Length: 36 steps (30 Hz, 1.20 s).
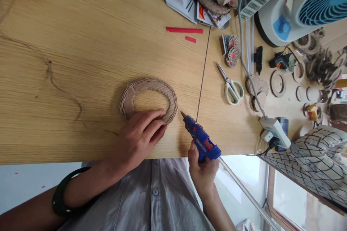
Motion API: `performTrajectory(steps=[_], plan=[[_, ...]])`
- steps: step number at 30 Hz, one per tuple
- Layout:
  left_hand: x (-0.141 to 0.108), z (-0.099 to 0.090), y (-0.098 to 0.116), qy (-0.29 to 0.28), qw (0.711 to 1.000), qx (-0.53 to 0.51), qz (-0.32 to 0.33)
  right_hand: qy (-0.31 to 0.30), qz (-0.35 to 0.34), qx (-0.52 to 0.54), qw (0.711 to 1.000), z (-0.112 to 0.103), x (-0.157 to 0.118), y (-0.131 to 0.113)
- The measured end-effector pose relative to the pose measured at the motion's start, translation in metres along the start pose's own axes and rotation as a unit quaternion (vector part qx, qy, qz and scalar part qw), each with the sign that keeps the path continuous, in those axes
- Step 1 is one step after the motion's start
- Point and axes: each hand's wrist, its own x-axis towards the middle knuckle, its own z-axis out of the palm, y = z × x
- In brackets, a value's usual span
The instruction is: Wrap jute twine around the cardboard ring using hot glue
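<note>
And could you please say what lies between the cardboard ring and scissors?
Head view: bare tabletop with a dark seam separates the ring from the scissors.

Bright light covers the table (pixel 81 36). Soft shadow lies left of the ring (pixel 148 84). The fan (pixel 294 18) looks stretched.

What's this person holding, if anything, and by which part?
The right hand holds the blue glue gun by its handle. The left hand lies over the near side of the cardboard ring; whether it pinches the ring is hidden.
</note>
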Motion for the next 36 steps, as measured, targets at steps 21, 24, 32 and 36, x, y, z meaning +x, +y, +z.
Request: performTrajectory(steps=[21,24,32,36], plan=[[0.012,-0.006,-0.014,0.000,0.999,-0.038,-0.025,-0.045,-0.002,0.002,0.999,0.003,0.011,-0.004],[0.013,-0.003,-0.013,0.006,0.998,-0.043,-0.034,-0.045,-0.010,-0.015,0.999,0.004,0.012,-0.005],[0.011,-0.003,-0.014,0.000,0.999,-0.045,-0.023,-0.051,-0.029,-0.047,0.997,0.003,0.012,-0.015],[0.012,-0.002,-0.013,0.007,0.999,-0.039,-0.028,-0.062,-0.030,-0.064,0.996,0.001,0.009,-0.017]])
